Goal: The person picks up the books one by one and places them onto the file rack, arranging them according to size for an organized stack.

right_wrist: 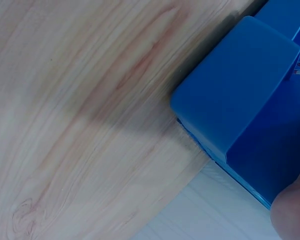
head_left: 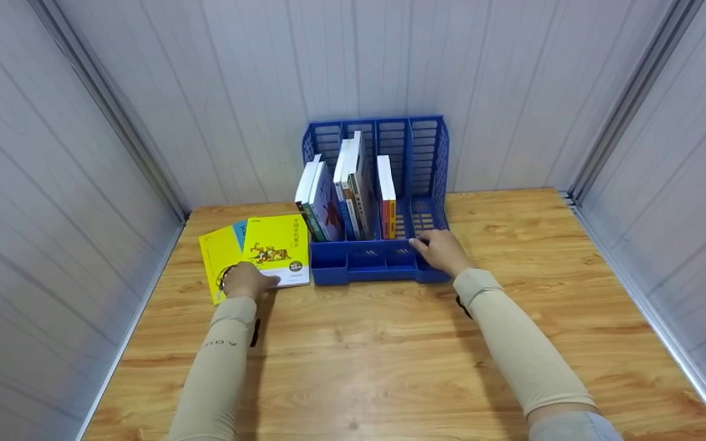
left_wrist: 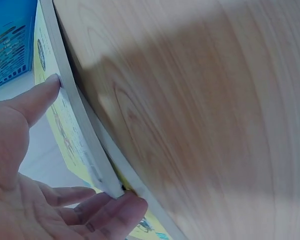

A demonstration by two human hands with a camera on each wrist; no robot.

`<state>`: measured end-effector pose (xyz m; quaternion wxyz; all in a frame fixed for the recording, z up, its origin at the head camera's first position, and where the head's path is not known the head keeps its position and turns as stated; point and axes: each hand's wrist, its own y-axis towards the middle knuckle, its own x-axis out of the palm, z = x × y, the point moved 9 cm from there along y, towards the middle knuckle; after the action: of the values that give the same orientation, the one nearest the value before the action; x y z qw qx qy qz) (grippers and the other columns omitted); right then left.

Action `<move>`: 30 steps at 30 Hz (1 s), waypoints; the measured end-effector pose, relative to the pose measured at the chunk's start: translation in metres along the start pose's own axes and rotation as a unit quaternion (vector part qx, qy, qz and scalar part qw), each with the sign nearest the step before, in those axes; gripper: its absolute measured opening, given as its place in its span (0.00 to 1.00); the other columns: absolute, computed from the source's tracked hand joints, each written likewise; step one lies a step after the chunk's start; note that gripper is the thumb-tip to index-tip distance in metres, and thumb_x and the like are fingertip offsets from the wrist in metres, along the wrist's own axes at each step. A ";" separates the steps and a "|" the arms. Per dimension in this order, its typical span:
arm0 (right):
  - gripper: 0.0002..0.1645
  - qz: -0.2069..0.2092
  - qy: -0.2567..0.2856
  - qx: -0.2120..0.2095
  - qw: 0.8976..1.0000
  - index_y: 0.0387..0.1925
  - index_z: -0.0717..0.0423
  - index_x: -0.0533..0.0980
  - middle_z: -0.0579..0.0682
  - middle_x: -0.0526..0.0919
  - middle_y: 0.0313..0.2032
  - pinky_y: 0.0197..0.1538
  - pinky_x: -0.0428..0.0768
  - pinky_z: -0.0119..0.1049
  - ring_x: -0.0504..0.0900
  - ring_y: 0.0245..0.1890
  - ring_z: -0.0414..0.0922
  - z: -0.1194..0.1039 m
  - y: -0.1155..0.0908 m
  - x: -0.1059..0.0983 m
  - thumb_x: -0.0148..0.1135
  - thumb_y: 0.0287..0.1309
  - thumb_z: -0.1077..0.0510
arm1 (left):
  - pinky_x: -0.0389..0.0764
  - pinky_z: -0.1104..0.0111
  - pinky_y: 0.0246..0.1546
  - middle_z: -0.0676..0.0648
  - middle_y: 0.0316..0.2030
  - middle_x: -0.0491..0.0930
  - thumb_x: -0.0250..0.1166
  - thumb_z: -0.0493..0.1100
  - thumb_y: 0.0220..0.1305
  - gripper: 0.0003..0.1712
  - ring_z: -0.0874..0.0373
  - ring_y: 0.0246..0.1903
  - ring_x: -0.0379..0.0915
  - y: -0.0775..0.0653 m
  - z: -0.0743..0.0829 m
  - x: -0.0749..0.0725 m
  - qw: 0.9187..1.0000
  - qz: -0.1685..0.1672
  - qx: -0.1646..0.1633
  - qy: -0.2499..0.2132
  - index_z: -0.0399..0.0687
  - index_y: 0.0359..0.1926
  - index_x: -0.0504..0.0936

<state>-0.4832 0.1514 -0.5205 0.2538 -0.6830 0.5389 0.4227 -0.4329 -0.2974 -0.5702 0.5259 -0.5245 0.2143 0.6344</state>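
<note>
My left hand (head_left: 246, 280) is at the near edge of a yellow-covered book (head_left: 273, 233) with cartoon animals on its front. In the left wrist view the thumb presses that book's (left_wrist: 87, 142) cover by the edge, and the other fingers curl at its corner. Beneath it lie another yellow book (head_left: 218, 248) and a strip of a blue book (head_left: 240, 231). My right hand (head_left: 445, 251) grips the front right rim of a blue desk file rack (head_left: 377, 274), its outer fingers hidden. Only a fingertip (right_wrist: 292, 210) shows in the right wrist view, against the blue plastic.
Books stand upright in the rack: a pair (head_left: 322, 202) at left, several white-edged ones (head_left: 356, 196) beside them, and orange-and-yellow-spined ones (head_left: 387, 196) in the third slot. Pale panel walls (head_left: 255, 92) enclose the wooden table (head_left: 359, 355) behind and on both sides.
</note>
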 end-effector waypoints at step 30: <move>0.25 0.002 0.003 -0.003 1.000 0.54 0.66 0.86 0.63 0.91 0.48 0.57 0.85 0.59 0.89 0.47 0.59 0.003 0.000 0.002 0.57 0.82 0.47 | 0.86 0.53 0.62 0.31 0.67 0.77 0.48 0.29 0.77 0.34 0.51 0.53 0.83 -0.010 0.009 -0.006 0.905 -0.121 0.052 -0.404 0.31 0.81 0.58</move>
<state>-0.4842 0.1523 -0.5239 0.2493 -0.6836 0.5403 0.4227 -0.4287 -0.2891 -0.5594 0.6665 -0.2167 -0.0489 0.7116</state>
